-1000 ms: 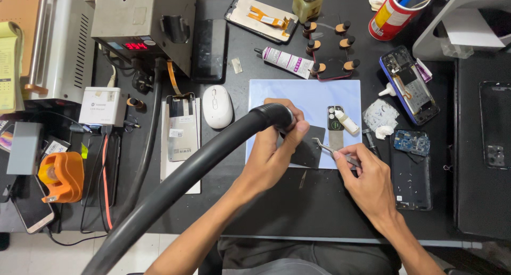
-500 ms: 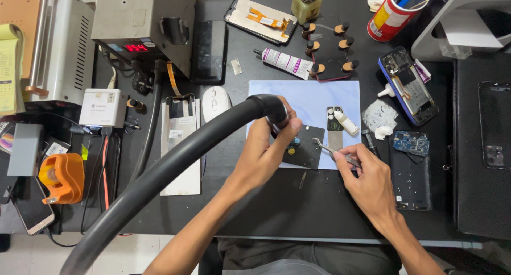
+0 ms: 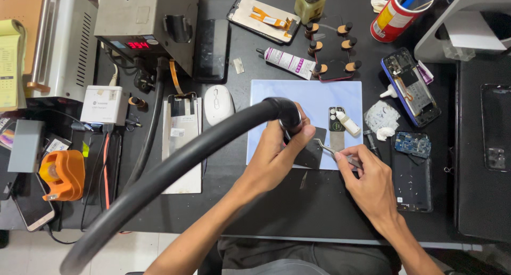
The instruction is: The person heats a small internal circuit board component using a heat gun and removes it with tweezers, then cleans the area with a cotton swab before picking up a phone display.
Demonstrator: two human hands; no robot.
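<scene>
My left hand (image 3: 277,155) grips the black nozzle end of a thick hose (image 3: 175,163) and holds it tip-down over a small dark square part (image 3: 314,150) on the pale blue mat (image 3: 319,94). My right hand (image 3: 370,182) pinches metal tweezers (image 3: 330,150), whose tips reach the right edge of that dark part. A small circuit piece and a white dropper bottle (image 3: 347,123) lie just beyond on the mat.
A grey station with a red display (image 3: 138,25) stands at the back left. A white mouse (image 3: 218,105), a glue tube (image 3: 290,62), an opened phone (image 3: 410,86), a blue board (image 3: 412,144), a red cup (image 3: 396,11) and an orange tool (image 3: 61,174) surround the mat.
The hose has swung a little, and my left hand has shifted the nozzle slightly right over the dark part. My right hand with the tweezers has stayed nearly still.
</scene>
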